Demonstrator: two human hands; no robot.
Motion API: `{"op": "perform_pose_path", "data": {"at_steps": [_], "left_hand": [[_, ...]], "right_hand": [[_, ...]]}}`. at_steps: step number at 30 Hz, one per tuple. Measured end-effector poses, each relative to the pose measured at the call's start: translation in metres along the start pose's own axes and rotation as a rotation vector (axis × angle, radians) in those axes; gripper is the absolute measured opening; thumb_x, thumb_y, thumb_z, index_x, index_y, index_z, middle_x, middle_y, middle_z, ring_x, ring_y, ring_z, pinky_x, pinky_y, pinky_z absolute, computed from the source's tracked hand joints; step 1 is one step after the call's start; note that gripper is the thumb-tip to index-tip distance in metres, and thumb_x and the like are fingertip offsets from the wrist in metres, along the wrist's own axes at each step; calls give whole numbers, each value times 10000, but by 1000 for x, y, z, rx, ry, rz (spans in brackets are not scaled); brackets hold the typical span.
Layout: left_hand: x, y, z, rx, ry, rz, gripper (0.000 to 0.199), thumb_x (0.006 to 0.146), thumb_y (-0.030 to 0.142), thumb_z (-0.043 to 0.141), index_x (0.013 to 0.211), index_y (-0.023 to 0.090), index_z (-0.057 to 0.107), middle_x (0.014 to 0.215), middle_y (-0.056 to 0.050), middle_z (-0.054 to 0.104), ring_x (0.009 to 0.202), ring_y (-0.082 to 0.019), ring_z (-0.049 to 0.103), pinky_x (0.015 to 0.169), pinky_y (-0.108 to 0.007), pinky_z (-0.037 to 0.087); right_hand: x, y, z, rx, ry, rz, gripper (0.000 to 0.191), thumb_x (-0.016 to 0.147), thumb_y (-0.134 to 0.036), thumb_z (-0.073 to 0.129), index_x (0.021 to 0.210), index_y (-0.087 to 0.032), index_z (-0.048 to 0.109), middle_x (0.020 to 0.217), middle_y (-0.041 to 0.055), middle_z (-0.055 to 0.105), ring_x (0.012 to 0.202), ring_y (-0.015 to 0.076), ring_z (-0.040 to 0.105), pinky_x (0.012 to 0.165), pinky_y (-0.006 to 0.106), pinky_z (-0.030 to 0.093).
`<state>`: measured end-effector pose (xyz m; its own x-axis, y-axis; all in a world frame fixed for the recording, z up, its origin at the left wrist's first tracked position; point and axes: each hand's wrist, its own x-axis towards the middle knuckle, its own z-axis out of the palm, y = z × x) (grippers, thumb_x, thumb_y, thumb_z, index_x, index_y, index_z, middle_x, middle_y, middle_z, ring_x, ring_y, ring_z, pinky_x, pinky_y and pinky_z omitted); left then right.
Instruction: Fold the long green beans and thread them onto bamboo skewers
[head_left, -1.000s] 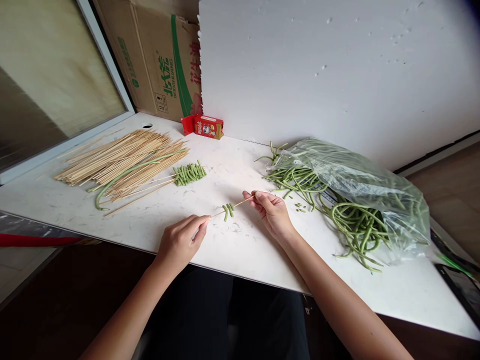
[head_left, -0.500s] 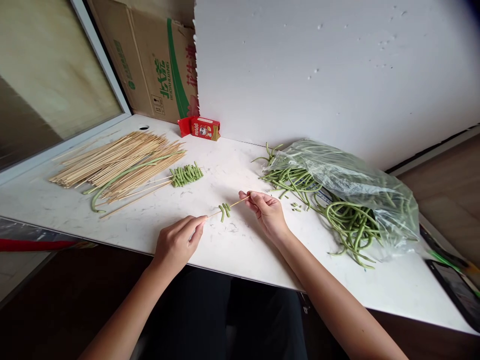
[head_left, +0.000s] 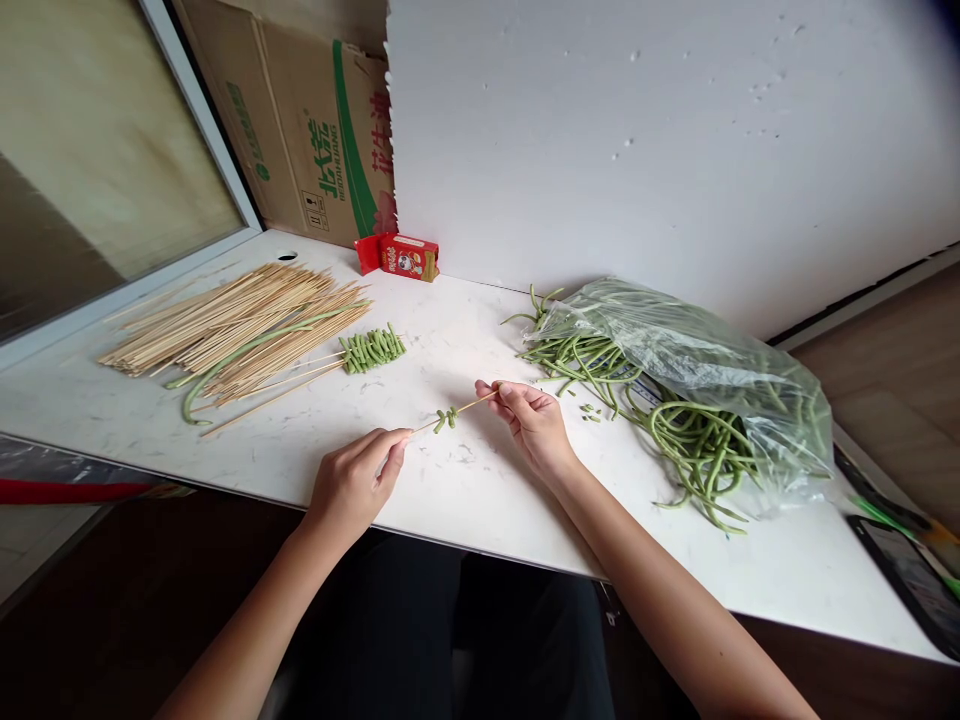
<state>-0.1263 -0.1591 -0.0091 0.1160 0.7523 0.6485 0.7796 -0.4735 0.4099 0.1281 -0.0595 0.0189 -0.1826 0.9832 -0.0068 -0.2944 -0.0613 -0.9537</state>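
A thin wooden skewer (head_left: 472, 403) is held slantwise above the white table by both my hands. Short cut pieces of green bean (head_left: 445, 419) are threaded near its middle. My left hand (head_left: 360, 470) pinches the lower left end between thumb and fingers. At the upper right end, my right hand (head_left: 529, 415) grips the skewer between thumb and forefinger, its other fingers curled. Left of my hands lie finished bean skewers (head_left: 373, 348), their pieces packed side by side. Beyond them is a large pile of bare skewers (head_left: 232, 315) with one long bean (head_left: 247, 350) across it.
A clear plastic bag (head_left: 697, 340) spills long green beans (head_left: 705, 450) on the right, with small bean scraps (head_left: 591, 411) beside it. A red box (head_left: 409, 257) stands at the back by a cardboard carton (head_left: 322, 130). A phone (head_left: 904, 570) lies at the right edge.
The bean pieces on the skewer have turned around it and now point in different directions. Both hands keep their grip and have barely moved.
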Motion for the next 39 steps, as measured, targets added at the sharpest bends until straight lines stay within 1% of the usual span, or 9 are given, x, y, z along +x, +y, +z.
{"op": "perform_pose_path", "data": {"at_steps": [3, 6, 10, 14, 18, 26, 33, 36, 39], "left_hand": [[1, 1, 0, 37, 28, 7, 181, 1034, 162, 593, 1150, 208, 724, 961, -38, 816, 760, -147, 750, 715, -253, 570], [1, 2, 0, 57, 43, 40, 212, 1028, 145, 589, 1178, 209, 724, 972, -48, 817, 806, -160, 765, 747, -259, 588], [-1, 1, 1, 74, 54, 72, 264, 1010, 116, 594, 1219, 217, 719, 1000, -49, 819, 853, -171, 781, 803, -268, 613], [-1, 1, 1, 79, 50, 80, 276, 1004, 102, 600, 1229, 216, 711, 1019, -49, 820, 870, -175, 785, 837, -274, 617], [-1, 1, 0, 66, 37, 78, 237, 1013, 111, 603, 1203, 209, 705, 1014, -44, 817, 864, -175, 783, 812, -271, 610], [-1, 0, 0, 32, -9, 53, 223, 1042, 136, 566, 1212, 199, 695, 1039, -54, 813, 883, -178, 780, 789, -266, 597], [-2, -1, 2, 23, 29, 47, 214, 1015, 110, 612, 1184, 196, 710, 1034, -40, 816, 855, -157, 771, 783, -252, 585], [-2, 0, 2, 40, 37, 66, 222, 1008, 95, 617, 1185, 194, 709, 1020, -39, 816, 847, -159, 771, 771, -252, 586], [-1, 1, 1, 71, 47, 92, 240, 1003, 82, 622, 1203, 189, 702, 1007, -37, 815, 851, -163, 775, 794, -259, 594]], "right_hand": [[0, 2, 1, -26, 15, 3, 341, 806, -548, 889, 880, -218, 844, 1054, 84, 839, 1173, 281, 754, 1030, 397, 612], [0, 3, 3, -23, 37, 18, 361, 790, -559, 898, 872, -212, 847, 1068, 93, 838, 1157, 276, 759, 1054, 406, 609], [0, 1, 4, 6, 38, 54, 392, 748, -587, 921, 854, -216, 847, 1075, 95, 838, 1186, 283, 749, 1093, 410, 603], [0, 0, 3, 24, 34, 77, 383, 736, -570, 934, 842, -214, 843, 1060, 92, 840, 1187, 282, 751, 1091, 399, 605], [-1, 2, 1, 41, 22, 46, 341, 768, -540, 923, 870, -225, 840, 1008, 69, 841, 1223, 291, 739, 1065, 405, 612], [-1, 2, 2, 32, 12, 4, 327, 786, -533, 912, 860, -225, 831, 989, 66, 840, 1200, 287, 749, 1018, 387, 611], [-2, 2, 4, -19, 19, 4, 378, 796, -565, 894, 898, -203, 856, 1071, 98, 838, 1167, 290, 749, 1061, 417, 595], [-3, 1, 6, -14, 33, 29, 384, 782, -569, 901, 874, -200, 851, 1079, 104, 836, 1175, 292, 745, 1081, 424, 589], [-3, 1, 7, 10, 44, 52, 385, 760, -574, 915, 834, -205, 833, 1069, 103, 836, 1191, 294, 741, 1099, 425, 586]]}}
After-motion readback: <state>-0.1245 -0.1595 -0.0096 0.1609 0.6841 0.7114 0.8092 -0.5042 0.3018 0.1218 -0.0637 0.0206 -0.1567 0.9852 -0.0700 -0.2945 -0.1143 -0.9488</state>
